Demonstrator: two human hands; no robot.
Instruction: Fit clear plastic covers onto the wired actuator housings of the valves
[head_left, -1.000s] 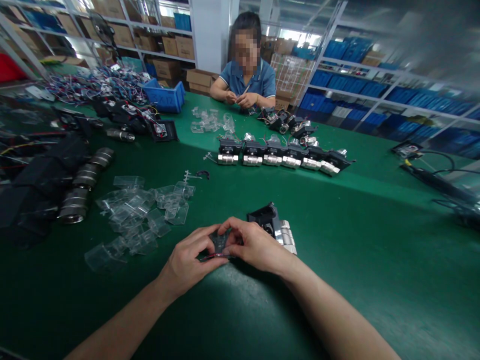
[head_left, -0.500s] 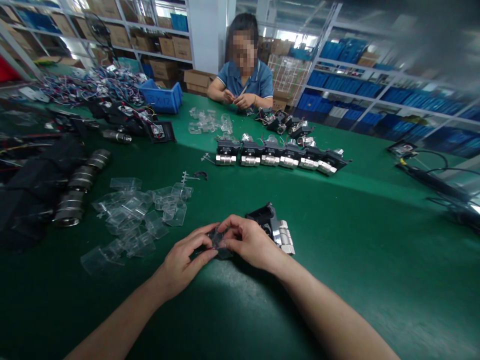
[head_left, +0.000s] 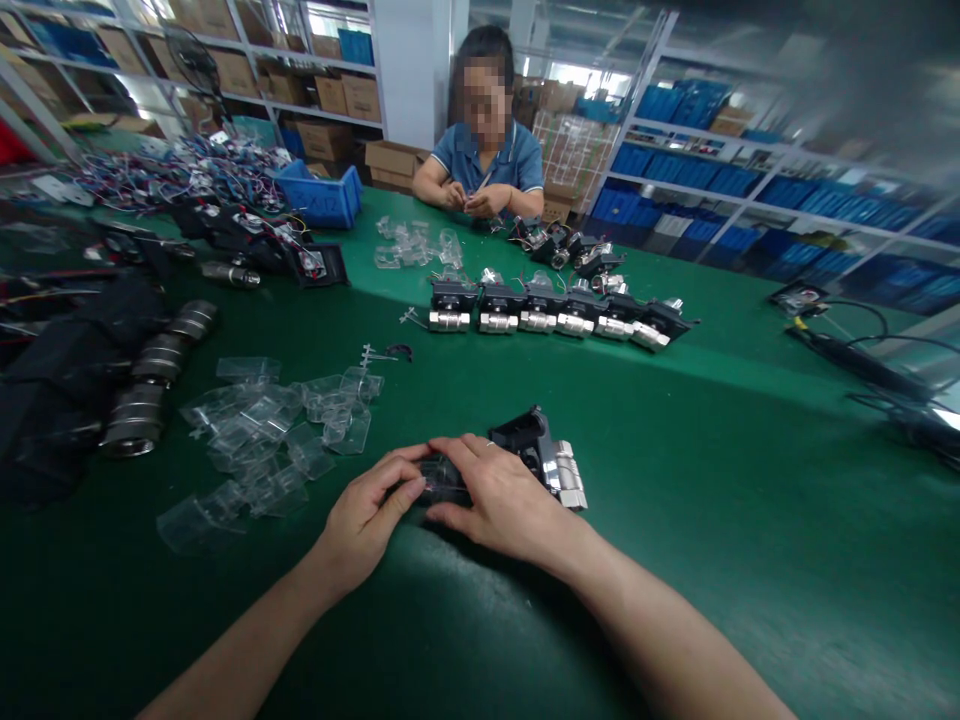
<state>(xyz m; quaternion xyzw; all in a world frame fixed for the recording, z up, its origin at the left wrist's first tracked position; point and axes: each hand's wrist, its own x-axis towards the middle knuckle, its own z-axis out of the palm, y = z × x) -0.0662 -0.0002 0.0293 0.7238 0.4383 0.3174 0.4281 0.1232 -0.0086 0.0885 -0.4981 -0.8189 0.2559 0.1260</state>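
Observation:
Between my hands is a dark part with a clear plastic cover [head_left: 441, 482], low over the green table [head_left: 712, 480]. My left hand [head_left: 373, 512] is closed on its left end, thumb and forefinger pinching the edge. My right hand [head_left: 496, 497] curves over the right end, thumb in front and fingers behind, hiding much of it. Just beyond my right hand lies a black housing [head_left: 525, 430] with a silver valve body [head_left: 570, 475] on its right side. Whether the clear-covered part is joined to this housing is hidden by my hand.
Loose clear plastic covers [head_left: 259, 420] lie at left, beside large metal fittings [head_left: 142, 405]. Several black valve units [head_left: 536, 305] form a row ahead. A co-worker [head_left: 486, 150] sits across the table near a blue bin [head_left: 322, 195]. Black cables [head_left: 847, 355] lie at right.
My right hand has gone from pinching the clear plastic with its fingertips to lying flatter over the part. My left thumb has moved up onto the edge.

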